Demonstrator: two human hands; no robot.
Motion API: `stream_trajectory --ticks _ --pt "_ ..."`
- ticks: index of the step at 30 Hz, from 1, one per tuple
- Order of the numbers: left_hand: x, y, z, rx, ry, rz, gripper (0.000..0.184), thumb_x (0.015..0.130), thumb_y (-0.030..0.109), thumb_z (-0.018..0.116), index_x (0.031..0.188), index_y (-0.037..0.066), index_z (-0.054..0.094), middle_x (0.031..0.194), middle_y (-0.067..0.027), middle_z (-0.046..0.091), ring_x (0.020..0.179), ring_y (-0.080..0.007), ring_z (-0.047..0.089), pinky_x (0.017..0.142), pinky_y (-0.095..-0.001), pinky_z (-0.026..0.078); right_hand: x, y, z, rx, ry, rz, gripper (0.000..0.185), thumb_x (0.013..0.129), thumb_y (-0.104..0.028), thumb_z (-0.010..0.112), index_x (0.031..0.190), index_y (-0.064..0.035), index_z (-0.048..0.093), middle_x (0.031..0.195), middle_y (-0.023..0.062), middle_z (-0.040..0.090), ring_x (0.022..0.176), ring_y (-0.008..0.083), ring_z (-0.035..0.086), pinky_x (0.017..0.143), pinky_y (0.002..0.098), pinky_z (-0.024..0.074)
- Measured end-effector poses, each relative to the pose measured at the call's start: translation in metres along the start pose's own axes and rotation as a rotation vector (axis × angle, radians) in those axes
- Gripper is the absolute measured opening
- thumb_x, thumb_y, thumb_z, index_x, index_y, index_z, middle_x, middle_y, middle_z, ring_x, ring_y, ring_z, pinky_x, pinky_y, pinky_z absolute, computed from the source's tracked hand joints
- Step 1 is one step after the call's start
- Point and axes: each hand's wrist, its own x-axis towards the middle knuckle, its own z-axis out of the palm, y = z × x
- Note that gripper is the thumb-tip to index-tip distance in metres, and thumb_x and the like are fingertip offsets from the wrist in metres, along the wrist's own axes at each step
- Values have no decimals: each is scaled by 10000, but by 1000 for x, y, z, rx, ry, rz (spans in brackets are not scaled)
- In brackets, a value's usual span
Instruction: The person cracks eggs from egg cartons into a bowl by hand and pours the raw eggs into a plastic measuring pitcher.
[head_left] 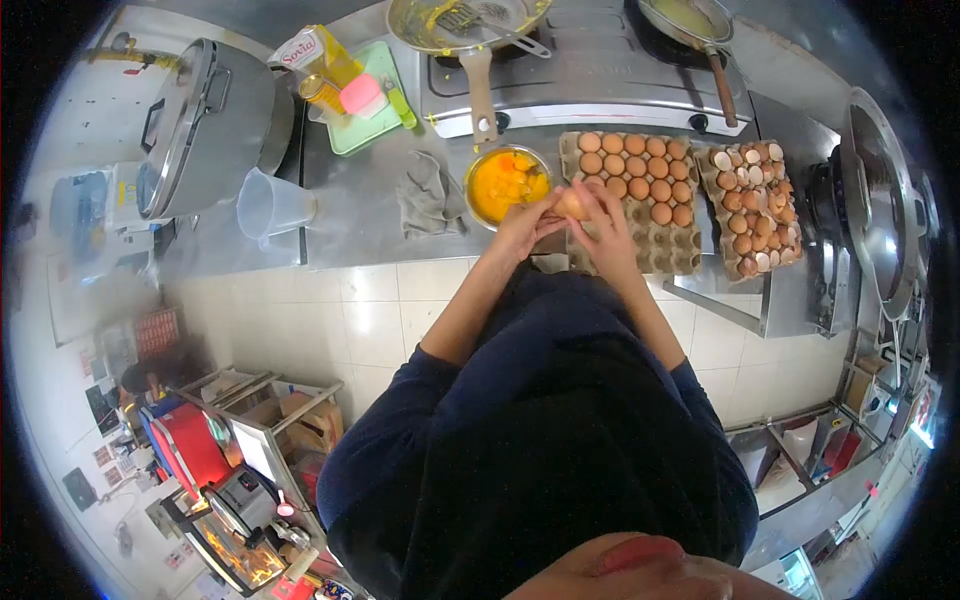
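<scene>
Between my two hands is a brown egg (572, 205), close to the right rim of a metal bowl. My left hand (525, 226) has its fingers closed at the egg's left side. From the right, the fingers of my right hand (606, 232) wrap round the same egg; whether its shell is cracked I cannot tell. Yellow yolks and clear egg white lie in the bowl (470, 196). Just right of it, an egg carton (655, 250) holds whole brown eggs at the back, with bare cups at the front. A second carton (716, 215) beside it carries broken eggshells.
A gas stove (600, 85) at the back bears a frying pan (480, 90) with a slotted spatula and a second pan (722, 85). Left are a grey cloth (428, 195), a clear jug (272, 208), a green tray (350, 138) and a large pot (222, 110).
</scene>
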Motion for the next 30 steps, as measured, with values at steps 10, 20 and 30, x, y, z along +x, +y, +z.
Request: stream_trajectory --ticks 10,20,30 --pt "-15 36 -66 65 -260 241 477 908 229 673 1307 4 538 1199 -103 622 1067 -210 631 856 -301 531 18 0 37 1300 -139 960 262 957 -223 598 1131 -73 472 968 69 590 714 131 574 632 244 481" --pt "-25 76 -92 817 -99 458 458 802 317 789 1090 -23 681 978 -76 705 891 -136 640 819 -263 510 28 -12 84 1111 -248 849 292 925 -173 659 1164 -69 529 999 63 586 735 103 569 654 221 483" --pt "-14 68 -91 1152 163 789 392 700 259 804 998 25 706 899 -193 683 844 -366 672 768 -397 547 34 -3 116 273 -107 613 425 789 -111 729 1185 13 641 1011 160 700 810 157 700 724 290 558"
